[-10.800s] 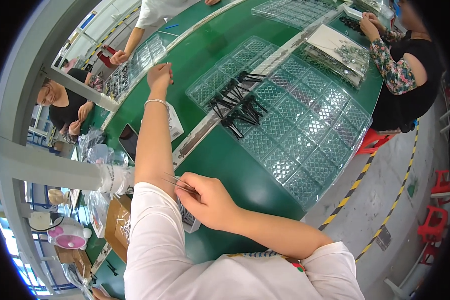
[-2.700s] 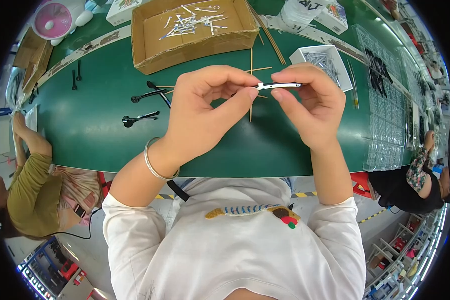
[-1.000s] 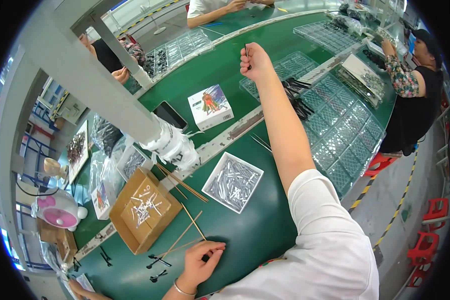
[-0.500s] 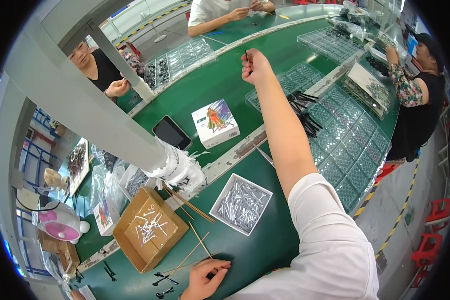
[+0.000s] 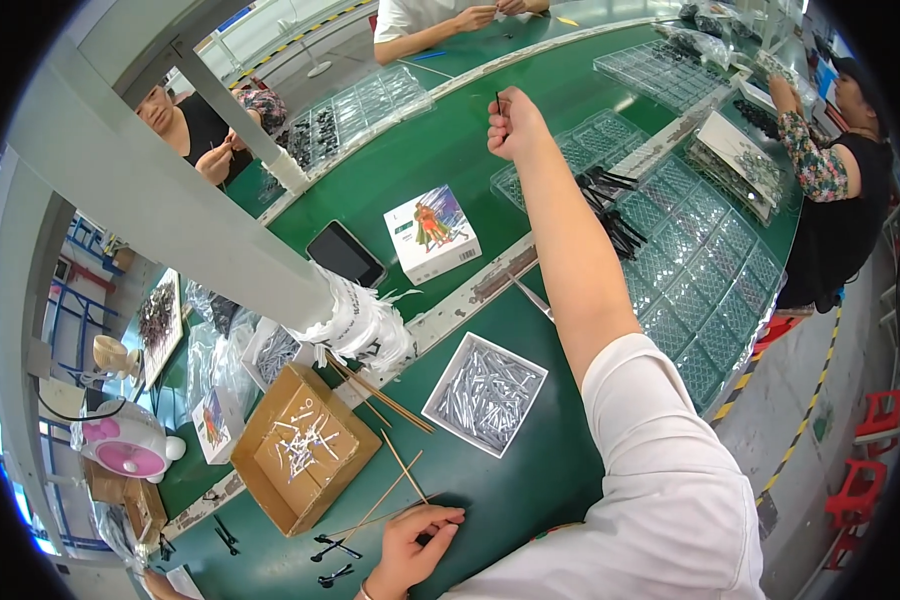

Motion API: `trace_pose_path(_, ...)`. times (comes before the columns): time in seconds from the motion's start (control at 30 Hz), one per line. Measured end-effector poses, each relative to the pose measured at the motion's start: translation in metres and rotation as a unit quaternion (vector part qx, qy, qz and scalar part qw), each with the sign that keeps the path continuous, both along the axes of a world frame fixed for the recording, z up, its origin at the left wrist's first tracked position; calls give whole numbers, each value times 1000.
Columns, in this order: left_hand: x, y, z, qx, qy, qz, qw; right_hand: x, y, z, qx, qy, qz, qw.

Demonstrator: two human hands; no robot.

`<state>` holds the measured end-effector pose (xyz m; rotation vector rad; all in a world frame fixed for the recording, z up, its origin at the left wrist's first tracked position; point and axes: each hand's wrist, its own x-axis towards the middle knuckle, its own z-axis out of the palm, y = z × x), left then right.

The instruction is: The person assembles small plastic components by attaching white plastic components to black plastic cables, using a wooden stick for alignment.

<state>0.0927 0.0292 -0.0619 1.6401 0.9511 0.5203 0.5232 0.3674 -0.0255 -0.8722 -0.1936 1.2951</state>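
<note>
My right arm stretches far across the green table. At its end my right hand (image 5: pixel 515 124) is closed, with a thin black stick-like piece (image 5: pixel 498 101) poking up from the fingers. Beneath it lies a clear compartment tray (image 5: pixel 595 140). My left hand (image 5: pixel 416 548) stays low by the near side, fingers curled together; whatever they hold, if anything, is hidden. Thin wooden sticks (image 5: pixel 402 470) lie against it, and small black clip-like pieces (image 5: pixel 336 548) are beside it. Above it stands a white box (image 5: pixel 485 395) full of small silvery strips.
A cardboard box (image 5: pixel 260 450) holds small white pieces. Behind are a printed white box (image 5: pixel 433 235), a dark phone-like device (image 5: pixel 345 255) and a wrapped post (image 5: pixel 360 325). Pointed metal tweezers (image 5: pixel 532 296) lie by my right forearm. Larger clear trays (image 5: pixel 705 290) carry black pieces. Co-workers sit around.
My right hand has turned a little, and the black piece shows more above its fingers. My left hand keeps its place. The co-worker at the left has brought both hands together.
</note>
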Motion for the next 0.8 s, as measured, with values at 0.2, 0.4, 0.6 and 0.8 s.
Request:
trace_pose_path(0.2, -1, 0, 0, -13, -2, 1, 1000, -1, -3, -2, -15, 1, -1, 1000)
trace_pose_path(0.4, -3, 0, -4, -24, -10, 8, 1000, -3, -8, 1, -19, -19, -6, 1000)
trace_pose_path(0.6, -3, -1, -5, -32, -14, 17, 999, -5, -12, 1, -23, -26, -10, 999)
trace_pose_path(0.8, -1, -3, -6, -30, -19, 21, 999, -4, -18, -3, -24, -20, -19, 999)
